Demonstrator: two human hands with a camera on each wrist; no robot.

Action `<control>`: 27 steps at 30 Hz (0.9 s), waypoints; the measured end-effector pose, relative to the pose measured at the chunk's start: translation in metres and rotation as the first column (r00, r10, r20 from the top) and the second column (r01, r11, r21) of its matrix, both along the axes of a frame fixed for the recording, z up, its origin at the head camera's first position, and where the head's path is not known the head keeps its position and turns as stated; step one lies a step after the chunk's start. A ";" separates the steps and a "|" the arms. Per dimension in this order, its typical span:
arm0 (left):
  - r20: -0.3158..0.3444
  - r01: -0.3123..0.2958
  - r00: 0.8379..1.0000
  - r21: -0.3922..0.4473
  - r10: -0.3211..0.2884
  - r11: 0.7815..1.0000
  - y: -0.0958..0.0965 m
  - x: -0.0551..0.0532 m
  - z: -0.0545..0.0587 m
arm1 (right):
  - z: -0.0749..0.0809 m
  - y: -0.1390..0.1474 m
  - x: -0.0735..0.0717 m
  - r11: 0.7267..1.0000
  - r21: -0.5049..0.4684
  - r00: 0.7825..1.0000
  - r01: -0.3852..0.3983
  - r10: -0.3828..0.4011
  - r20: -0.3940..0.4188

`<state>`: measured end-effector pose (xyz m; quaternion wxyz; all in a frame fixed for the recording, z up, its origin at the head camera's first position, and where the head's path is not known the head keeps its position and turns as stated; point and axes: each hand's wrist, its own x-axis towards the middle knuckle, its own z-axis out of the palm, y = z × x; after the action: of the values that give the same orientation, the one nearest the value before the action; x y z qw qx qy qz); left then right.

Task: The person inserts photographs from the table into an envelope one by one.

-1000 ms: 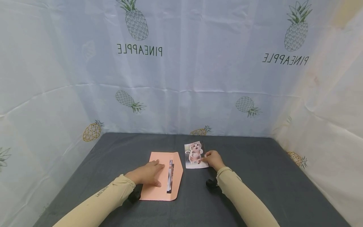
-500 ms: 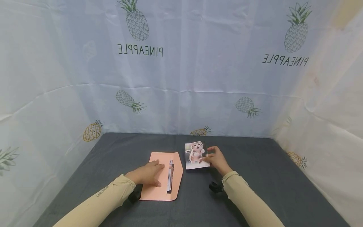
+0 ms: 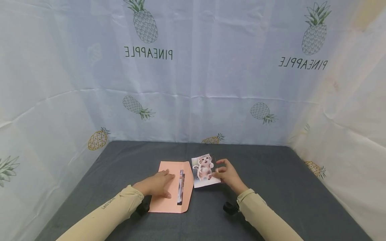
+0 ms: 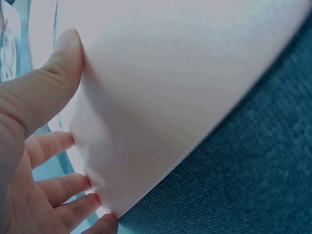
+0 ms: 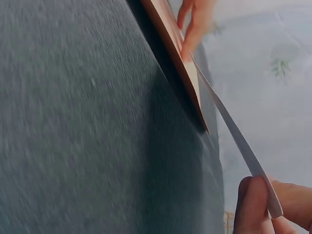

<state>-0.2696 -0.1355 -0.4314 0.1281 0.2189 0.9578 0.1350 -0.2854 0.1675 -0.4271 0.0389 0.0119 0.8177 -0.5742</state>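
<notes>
A pink envelope [image 3: 163, 206] lies on the dark cloth, its pointed flap spread to the right. Several picture cards [image 3: 181, 187] show as a narrow strip at its opening. My left hand [image 3: 155, 184] rests on the envelope with fingers spread; the left wrist view has its fingertips [image 4: 80, 183] touching the paper. Between thumb and fingers, my right hand [image 3: 229, 174] pinches a kitten picture card [image 3: 204, 169] by its right edge. The card is raised off the cloth, edge-on in the right wrist view, where the thumb [image 5: 252, 202] presses one face. Its left edge is close by the flap.
A dark grey cloth [image 3: 256, 187] covers the table. White curtains [image 3: 193, 73] with pineapple prints stand behind it and at both sides. Black wrist devices [image 3: 230, 208] sit under the wrists.
My right hand has lifted the kitten card and brought it left and nearer, tilting it beside the envelope flap. My left hand and the envelope have stayed in place.
</notes>
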 end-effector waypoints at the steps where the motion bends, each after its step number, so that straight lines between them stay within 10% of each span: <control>1: 0.001 -0.004 1.000 -0.002 0.004 1.000 0.000 0.000 0.000 | -0.001 -0.002 0.001 1.000 -0.010 1.000 -0.004 0.004 -0.002; 27: 0.002 0.017 1.000 -0.020 -0.017 1.000 0.000 -0.002 0.000 | 0.000 -0.026 0.012 0.996 0.072 0.997 -0.053 0.056 -0.045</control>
<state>-0.2715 -0.1352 -0.4312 0.1321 0.2255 0.9572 0.1244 -0.2736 0.1415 -0.4269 0.0351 -0.0225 0.8382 -0.5438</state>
